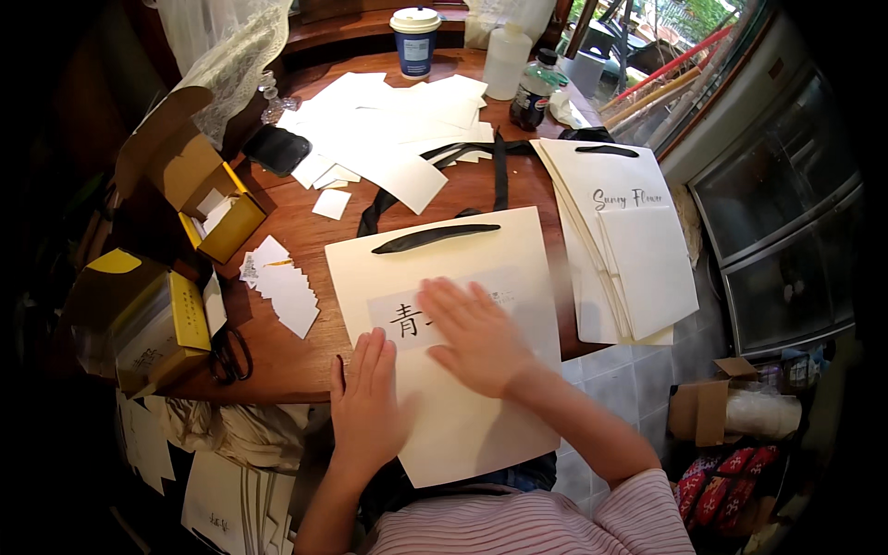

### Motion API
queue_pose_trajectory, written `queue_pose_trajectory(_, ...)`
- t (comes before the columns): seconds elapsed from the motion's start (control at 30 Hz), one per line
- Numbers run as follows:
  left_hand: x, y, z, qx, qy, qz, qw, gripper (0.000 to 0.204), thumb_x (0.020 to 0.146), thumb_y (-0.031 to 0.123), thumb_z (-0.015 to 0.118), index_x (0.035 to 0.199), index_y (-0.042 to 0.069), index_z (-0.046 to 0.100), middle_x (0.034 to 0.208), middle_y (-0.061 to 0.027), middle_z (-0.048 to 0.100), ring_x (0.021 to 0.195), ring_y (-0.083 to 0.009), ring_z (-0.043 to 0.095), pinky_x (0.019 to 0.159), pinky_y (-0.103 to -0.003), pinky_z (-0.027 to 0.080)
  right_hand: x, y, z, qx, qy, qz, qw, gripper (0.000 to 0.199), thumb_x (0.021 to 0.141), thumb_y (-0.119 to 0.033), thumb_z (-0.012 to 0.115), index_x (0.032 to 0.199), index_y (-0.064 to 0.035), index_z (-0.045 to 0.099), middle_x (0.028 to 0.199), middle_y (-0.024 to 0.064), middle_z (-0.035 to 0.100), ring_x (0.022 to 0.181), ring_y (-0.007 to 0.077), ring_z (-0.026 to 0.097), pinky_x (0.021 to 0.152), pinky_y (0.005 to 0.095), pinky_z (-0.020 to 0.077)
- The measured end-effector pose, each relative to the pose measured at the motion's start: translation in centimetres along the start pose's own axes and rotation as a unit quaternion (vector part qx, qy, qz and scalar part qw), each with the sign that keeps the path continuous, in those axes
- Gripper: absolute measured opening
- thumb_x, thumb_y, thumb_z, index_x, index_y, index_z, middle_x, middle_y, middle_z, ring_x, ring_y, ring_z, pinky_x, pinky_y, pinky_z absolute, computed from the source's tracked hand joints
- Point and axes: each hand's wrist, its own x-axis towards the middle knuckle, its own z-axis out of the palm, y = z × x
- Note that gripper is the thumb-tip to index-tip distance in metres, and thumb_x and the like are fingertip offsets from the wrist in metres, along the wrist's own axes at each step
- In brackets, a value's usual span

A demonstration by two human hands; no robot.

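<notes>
Paper bag (481, 407), cream with black ribbon handle (435, 238), laid flat across near edge of table (316, 242), handle end toward far edge, lower end overhanging; likely so placed to bring the front face within reach of both hands. Right hand (476, 338) flat over lettered strip (400, 322) on upper half of bag; fingers mostly together, thumb apart, nothing clamped; apparently so set to bear the strip flat, pressure not discernible. Left hand (368, 398) flat at left side of bag, just beside strip; fingers nearly together, outermost slightly apart; presumably there to steady the bag against sliding. Stack of similar bags (652, 268) partly overhanging right edge of table, probably for easy reach. Loose white cards (398, 116) spread toward far edge, beyond the bag. Fanned small cards (289, 294), yellow boxes (242, 231) with flaps raised, and black-handled scissors (242, 361), partly hidden, toward left edge. Paper cup (415, 46) and dark soda bottle (533, 94) near far edge, probably to keep drinks away from the bag.
</notes>
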Motion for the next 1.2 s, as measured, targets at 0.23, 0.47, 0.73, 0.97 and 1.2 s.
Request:
queue_pose_trajectory(0.23,2.0,1.0,-0.7,0.005,0.03,0.007,1.0,0.064,0.082,0.03,0.068,0.132,-0.002,0.043,0.143,-0.0211,0.04,0.135,-0.0364,0.036,0.108,-0.059,0.024,-2.8,3.4,-2.4,-0.033,0.026,0.094,0.995,0.068,0.088,-0.032,0.057,0.142,0.0031,0.035,0.149,0.0185,0.034,0.141,0.0309,0.029,0.114,0.0457,0.0218)
queue_pose_trajectory(0.47,7.2,3.0,2.9,-0.033,0.065,0.131,0.989,0.064,0.085,0.031,0.065,0.134,-0.002,0.043,0.143,-0.0222,0.04,0.134,-0.0392,0.036,0.108,-0.052,0.03,-2.9,2.8,-2.4,-0.068,0.051,0.077,0.993,0.065,0.087,-0.03,0.06,0.138,0.0042,0.04,0.146,0.0268,0.034,0.139,0.0393,0.029,0.112,0.0497,0.0255)
queue_pose_trajectory(0.73,-0.5,0.4,-3.0,0.031,0.078,-0.013,0.996,0.049,0.085,0.025,0.065,0.124,-0.002,0.052,0.135,-0.0224,0.048,0.129,-0.0357,0.044,0.107,-0.054,0.03,-4.4,4.1,-2.3,-0.068,0.041,0.095,0.992,0.08,0.088,-0.043,0.057,0.14,0.0122,0.029,0.149,0.0308,0.022,0.143,0.0431,0.015,0.115,0.0514,0.0148)
queue_pose_trajectory(0.97,-3.8,1.6,-0.9,-0.164,0.272,-0.029,0.948,0.018,0.078,0.003,0.065,0.096,-0.001,0.065,0.108,-0.0156,0.066,0.097,-0.0358,0.06,0.094,-0.044,0.043,-13.1,-6.1,-5.0,-0.006,-0.169,-0.022,0.985,0.093,0.068,-0.039,0.077,0.147,-0.0199,0.033,0.155,0.0137,0.024,0.144,0.0377,0.015,0.109,0.0678,0.0163)
queue_pose_trajectory(1.2,-4.4,3.4,-4.0,-0.314,0.432,-0.024,0.845,0.016,0.093,0.009,0.051,0.1,-0.002,0.061,0.106,-0.0154,0.064,0.101,-0.0247,0.06,0.098,-0.04,0.042,-15.4,-5.7,-9.7,-0.123,0.134,-0.055,0.982,0.038,0.083,-0.012,0.053,0.119,-0.0082,0.062,0.122,0.0146,0.06,0.119,0.0356,0.054,0.101,0.0509,0.0427)
